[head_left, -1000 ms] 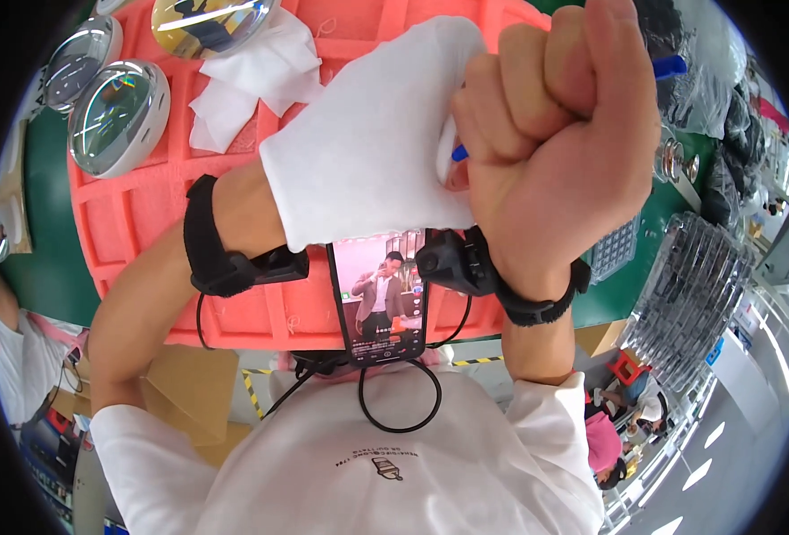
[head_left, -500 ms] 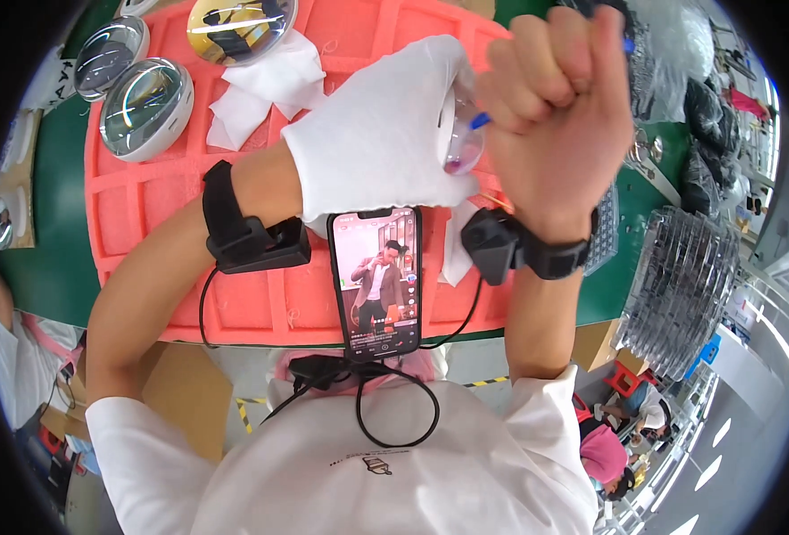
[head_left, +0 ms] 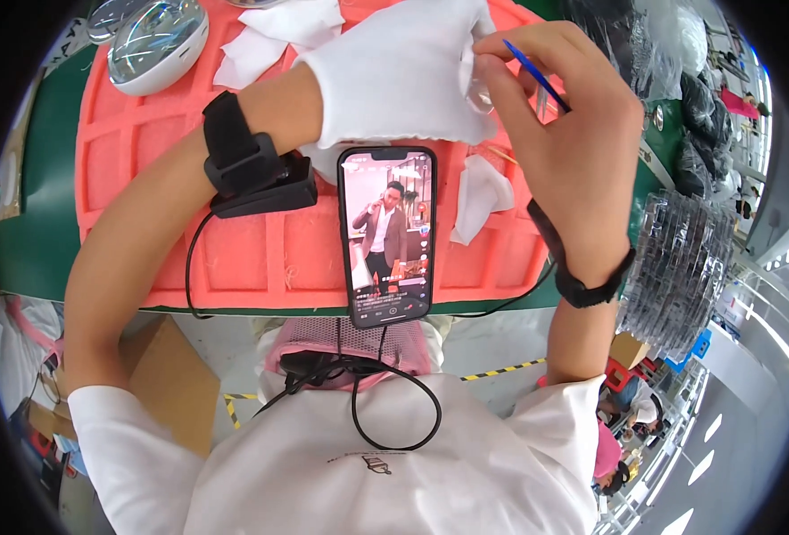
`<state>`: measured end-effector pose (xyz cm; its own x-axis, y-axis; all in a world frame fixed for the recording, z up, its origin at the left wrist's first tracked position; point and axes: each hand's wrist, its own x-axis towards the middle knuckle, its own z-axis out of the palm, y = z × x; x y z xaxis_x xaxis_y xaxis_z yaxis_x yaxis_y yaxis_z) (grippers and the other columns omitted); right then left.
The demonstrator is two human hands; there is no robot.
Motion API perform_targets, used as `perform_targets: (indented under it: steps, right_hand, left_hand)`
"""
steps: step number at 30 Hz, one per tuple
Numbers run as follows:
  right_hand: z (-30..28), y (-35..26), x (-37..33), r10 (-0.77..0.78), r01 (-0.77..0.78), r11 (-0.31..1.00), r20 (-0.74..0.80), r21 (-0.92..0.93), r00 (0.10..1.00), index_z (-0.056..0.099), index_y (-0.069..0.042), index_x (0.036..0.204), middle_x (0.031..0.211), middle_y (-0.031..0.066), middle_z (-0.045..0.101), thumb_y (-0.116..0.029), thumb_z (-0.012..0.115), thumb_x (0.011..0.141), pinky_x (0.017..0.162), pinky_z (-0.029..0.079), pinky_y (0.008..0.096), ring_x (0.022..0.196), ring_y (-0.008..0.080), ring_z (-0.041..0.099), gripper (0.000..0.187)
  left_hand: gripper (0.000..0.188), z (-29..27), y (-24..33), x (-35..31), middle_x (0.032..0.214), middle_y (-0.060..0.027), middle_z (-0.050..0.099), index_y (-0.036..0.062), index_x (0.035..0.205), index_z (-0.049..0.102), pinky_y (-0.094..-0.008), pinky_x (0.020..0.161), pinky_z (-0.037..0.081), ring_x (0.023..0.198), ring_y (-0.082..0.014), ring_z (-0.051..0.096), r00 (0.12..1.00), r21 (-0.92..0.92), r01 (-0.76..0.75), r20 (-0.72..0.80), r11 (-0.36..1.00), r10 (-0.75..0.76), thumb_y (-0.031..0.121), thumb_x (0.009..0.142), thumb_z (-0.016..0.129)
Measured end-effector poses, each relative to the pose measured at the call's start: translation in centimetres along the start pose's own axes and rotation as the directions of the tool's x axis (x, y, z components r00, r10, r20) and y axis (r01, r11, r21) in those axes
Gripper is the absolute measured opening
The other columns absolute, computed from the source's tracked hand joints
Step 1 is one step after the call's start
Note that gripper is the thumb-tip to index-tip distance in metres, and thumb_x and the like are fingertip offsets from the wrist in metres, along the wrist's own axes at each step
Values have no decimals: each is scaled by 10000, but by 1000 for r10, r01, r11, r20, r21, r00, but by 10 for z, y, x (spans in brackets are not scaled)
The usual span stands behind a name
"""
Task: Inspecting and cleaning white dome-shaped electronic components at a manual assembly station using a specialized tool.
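My left hand (head_left: 403,76), in a white glove, is curled over the red tray. Its fingers are mostly hidden, but a sliver of a shiny clear part (head_left: 478,92) shows at the glove's edge, held there. Bare and bent, my right hand (head_left: 564,116) has a thin blue pointed tool (head_left: 533,73) lodged across its fingers. The thumb and forefinger reach to the glove's right edge; what their tips touch is hidden. A phone (head_left: 388,236) showing a video stands at the tray's near edge, below the glove.
The red compartmented tray (head_left: 234,294) lies on a green table (head_left: 33,259). White domed units with glassy faces (head_left: 158,45) and white wipes (head_left: 260,40) sit far left. Another wipe (head_left: 483,198) lies right of the phone. Stacked clear trays (head_left: 675,276) stand right. Black cables (head_left: 394,446) hang from wrist devices.
My right hand has gone from a fist to thumb and forefinger at the glove's edge. The shiny part is now more hidden. Tray and phone sit higher in view.
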<state>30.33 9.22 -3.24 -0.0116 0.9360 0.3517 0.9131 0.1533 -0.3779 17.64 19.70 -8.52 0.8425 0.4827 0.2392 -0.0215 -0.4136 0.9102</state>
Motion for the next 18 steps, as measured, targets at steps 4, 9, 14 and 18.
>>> perform_targets:
  steps: [4, 9, 14, 18]
  right_hand:
    - [-6, -9, 11, -31, 35, 992, 37, -122, 999, 562, -14, 761, 681, 87, 549, -115, 626, 887, 587, 439, 330, 611, 238, 551, 174]
    - [-17, -26, 25, 190, -157, 977, 247, -147, 950, 567, 58, 826, 763, 209, 587, -35, 659, 769, 657, 471, 438, 747, 411, 587, 142]
    - [-22, -33, 28, 163, -94, 961, 255, -262, 953, 568, 36, 817, 823, 230, 599, -84, 647, 804, 711, 473, 440, 814, 406, 577, 145]
    - [-18, -23, 23, 88, -39, 965, 183, -259, 979, 557, 36, 836, 790, 227, 589, -138, 619, 846, 707, 471, 446, 813, 402, 578, 184]
  left_hand:
    - [451, -4, -4, -4, 883, -143, 623, -3, 1019, 495, -337, 725, 515, 833, -216, 636, 989, -116, 142, 64, 983, -135, 136, 718, 801]
    - [619, -16, -50, -21, 1090, -114, 635, 31, 1212, 531, -319, 866, 513, 1006, -226, 636, 691, 603, -693, 399, 396, 602, 163, 679, 818]
    - [572, -13, -46, -16, 1034, -111, 635, 24, 1170, 522, -323, 834, 514, 960, -220, 635, 817, 442, -575, 266, 689, 511, 153, 694, 811]
    - [526, -6, -33, -7, 978, -108, 635, 17, 1127, 513, -327, 802, 515, 914, -214, 634, 918, 222, -391, 163, 893, 362, 143, 708, 804]
